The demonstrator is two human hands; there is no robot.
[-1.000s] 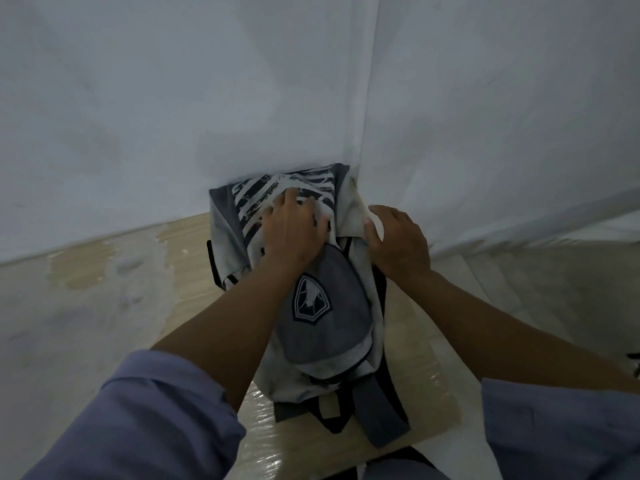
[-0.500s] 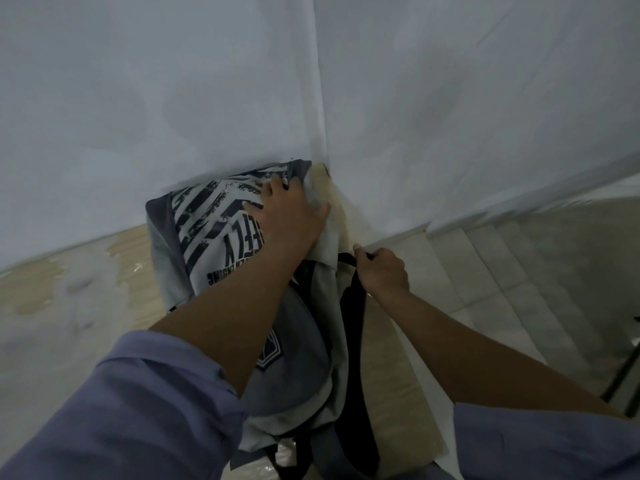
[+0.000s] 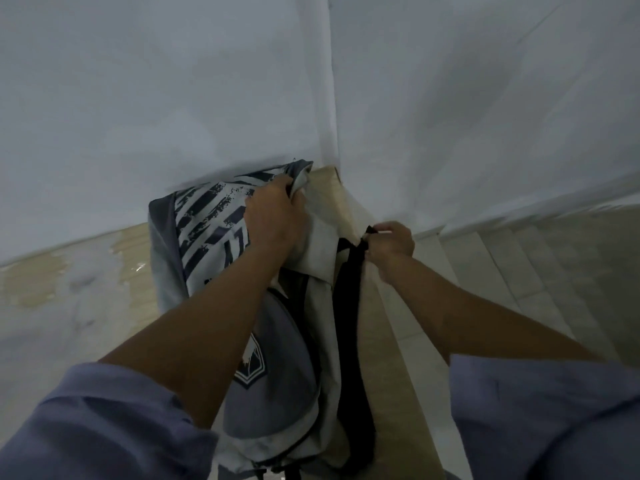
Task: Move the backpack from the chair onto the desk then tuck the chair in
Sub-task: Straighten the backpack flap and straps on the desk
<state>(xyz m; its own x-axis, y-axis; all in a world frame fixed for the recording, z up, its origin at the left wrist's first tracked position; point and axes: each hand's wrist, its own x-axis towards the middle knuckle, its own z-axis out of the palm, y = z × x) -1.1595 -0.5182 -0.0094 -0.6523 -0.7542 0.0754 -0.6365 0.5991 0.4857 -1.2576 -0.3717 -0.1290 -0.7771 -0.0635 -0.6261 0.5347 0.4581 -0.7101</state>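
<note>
A grey and white backpack [image 3: 207,237] with dark stripes and a shield badge lies on the light wooden desk [image 3: 384,341], its top pushed into the corner of the walls. My left hand [image 3: 273,216] grips the fabric at the backpack's top edge. My right hand [image 3: 391,242] pinches the upper end of a black shoulder strap [image 3: 349,327] that runs along the backpack's right side. The chair is out of view.
White walls [image 3: 173,98] meet in a corner just behind the desk. The desk's right edge drops to a pale tiled floor [image 3: 519,271]. The desk surface on the left [image 3: 52,289] shows pale patches.
My view has swung right and closer. The backpack has turned and slid left along the wall. My right hand left the backpack's side and took hold of the black strap.
</note>
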